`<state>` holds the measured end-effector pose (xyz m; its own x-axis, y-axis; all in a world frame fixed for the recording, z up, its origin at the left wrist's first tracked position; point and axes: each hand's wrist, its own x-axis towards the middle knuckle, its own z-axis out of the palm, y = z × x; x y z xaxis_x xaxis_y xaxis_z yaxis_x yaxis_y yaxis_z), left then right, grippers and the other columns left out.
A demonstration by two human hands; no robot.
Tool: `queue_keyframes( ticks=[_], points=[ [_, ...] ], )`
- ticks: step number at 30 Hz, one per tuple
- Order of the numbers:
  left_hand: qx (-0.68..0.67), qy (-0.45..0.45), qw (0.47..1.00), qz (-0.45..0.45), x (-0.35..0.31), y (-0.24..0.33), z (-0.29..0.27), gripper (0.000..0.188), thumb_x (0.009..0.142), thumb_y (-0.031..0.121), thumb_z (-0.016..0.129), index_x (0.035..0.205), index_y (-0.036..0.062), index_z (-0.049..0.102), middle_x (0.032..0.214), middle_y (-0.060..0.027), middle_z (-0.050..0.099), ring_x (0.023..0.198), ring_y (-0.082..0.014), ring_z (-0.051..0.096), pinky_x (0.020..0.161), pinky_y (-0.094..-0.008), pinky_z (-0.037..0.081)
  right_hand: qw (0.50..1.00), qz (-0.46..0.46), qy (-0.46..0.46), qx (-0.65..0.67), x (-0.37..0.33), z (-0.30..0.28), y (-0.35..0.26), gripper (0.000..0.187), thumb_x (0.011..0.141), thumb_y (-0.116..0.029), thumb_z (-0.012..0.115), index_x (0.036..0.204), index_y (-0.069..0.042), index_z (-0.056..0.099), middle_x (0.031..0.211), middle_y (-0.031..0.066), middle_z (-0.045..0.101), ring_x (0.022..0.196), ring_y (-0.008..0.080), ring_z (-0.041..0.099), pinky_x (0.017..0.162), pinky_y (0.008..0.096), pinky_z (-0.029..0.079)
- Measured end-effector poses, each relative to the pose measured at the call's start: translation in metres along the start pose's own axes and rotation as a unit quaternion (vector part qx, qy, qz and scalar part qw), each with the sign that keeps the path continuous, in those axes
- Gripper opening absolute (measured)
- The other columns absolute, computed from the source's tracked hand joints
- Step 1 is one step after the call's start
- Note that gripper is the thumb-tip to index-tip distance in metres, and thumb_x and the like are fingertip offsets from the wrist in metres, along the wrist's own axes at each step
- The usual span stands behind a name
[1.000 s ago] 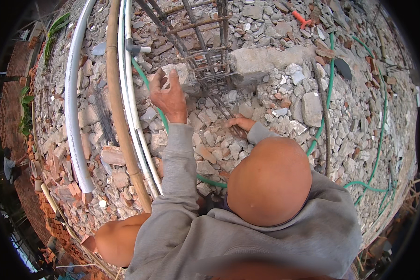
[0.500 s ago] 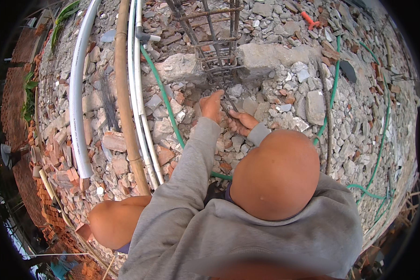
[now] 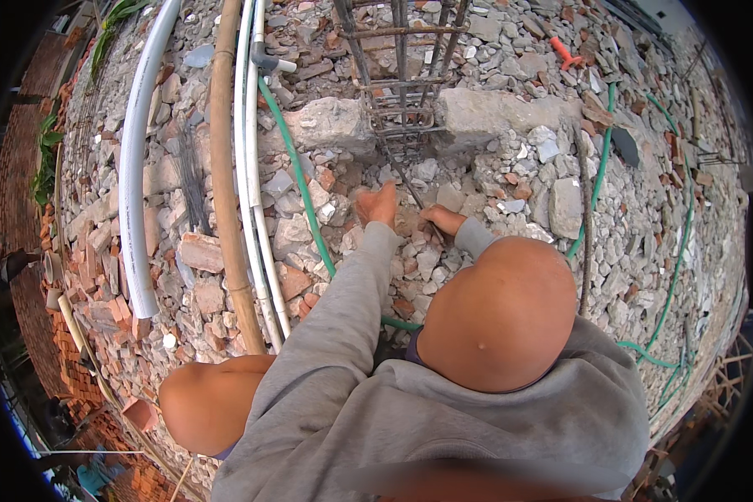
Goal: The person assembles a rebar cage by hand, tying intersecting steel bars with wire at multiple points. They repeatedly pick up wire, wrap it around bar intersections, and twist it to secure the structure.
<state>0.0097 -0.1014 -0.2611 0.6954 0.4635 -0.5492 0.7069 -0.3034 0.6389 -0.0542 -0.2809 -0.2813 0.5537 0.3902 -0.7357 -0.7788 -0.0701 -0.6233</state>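
Note:
My right hand (image 3: 445, 220) is closed round a thin dark metal rod (image 3: 409, 186), just beyond my right knee. The rod slants away from me to the left, toward the foot of a rusty rebar cage (image 3: 402, 84). To the left of the rod is my left hand (image 3: 378, 206), apart from the right one and low over the rubble. Its fingers are curled and partly hidden, and what they hold, if anything, does not show. The cage rises between two broken concrete beam ends, the left one (image 3: 330, 124) and the right one (image 3: 510, 109).
Broken brick and concrete rubble (image 3: 468, 180) covers the ground. On the left lie a thick white pipe (image 3: 134, 184), a bamboo pole (image 3: 226, 167) and thin white pipes (image 3: 255, 167). A green hose (image 3: 301, 184) winds past my arms. An orange-red object (image 3: 566, 53) lies at far right.
My left hand has drawn back toward me and left, away from the rod. The right hand keeps its hold, now with more curled fingers. The whole view has shifted slightly.

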Motion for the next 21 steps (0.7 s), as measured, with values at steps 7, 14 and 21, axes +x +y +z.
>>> queue_keyframes(
  ticks=[7, 14, 21],
  points=[
    [0.129, -0.183, 0.975, 0.003, 0.004, -0.007, -0.014, 0.055, 0.074, 0.037, 0.077, 0.107, -0.0069, 0.076, 0.118, -0.0285, 0.074, 0.106, -0.0434, 0.073, 0.093, -0.0479, 0.055, 0.721, -0.135, 0.284, -0.618, -0.003, 0.028, -0.014, 0.055, 0.089, -0.025, 0.066, 0.132, 0.007, 0.059, 0.104, 0.0285, 0.073, 0.092, 0.0457, 0.072, 0.082, 0.0452, 0.06],
    [0.037, -0.163, 0.981, 0.099, -0.013, 0.026, -0.013, 0.05, 0.078, 0.037, 0.082, 0.105, -0.0048, 0.078, 0.099, -0.0209, 0.079, 0.093, -0.0325, 0.076, 0.085, -0.0413, 0.057, 0.962, -0.068, 0.16, -0.211, -0.007, 0.005, 0.002, 0.031, 0.09, -0.024, 0.066, 0.107, 0.001, 0.063, 0.088, 0.0144, 0.07, 0.07, 0.0277, 0.07, 0.061, 0.0428, 0.058],
    [-0.075, -0.127, 0.977, 0.155, -0.048, 0.039, 0.018, 0.052, 0.081, 0.036, 0.082, 0.111, -0.0055, 0.077, 0.094, -0.0224, 0.078, 0.091, -0.0343, 0.076, 0.087, -0.0427, 0.056, 0.886, 0.03, 0.239, -0.397, -0.02, 0.0, -0.031, 0.031, 0.087, -0.024, 0.07, 0.105, 0.001, 0.065, 0.091, 0.0212, 0.071, 0.084, 0.0345, 0.073, 0.074, 0.0492, 0.06]
  ],
)
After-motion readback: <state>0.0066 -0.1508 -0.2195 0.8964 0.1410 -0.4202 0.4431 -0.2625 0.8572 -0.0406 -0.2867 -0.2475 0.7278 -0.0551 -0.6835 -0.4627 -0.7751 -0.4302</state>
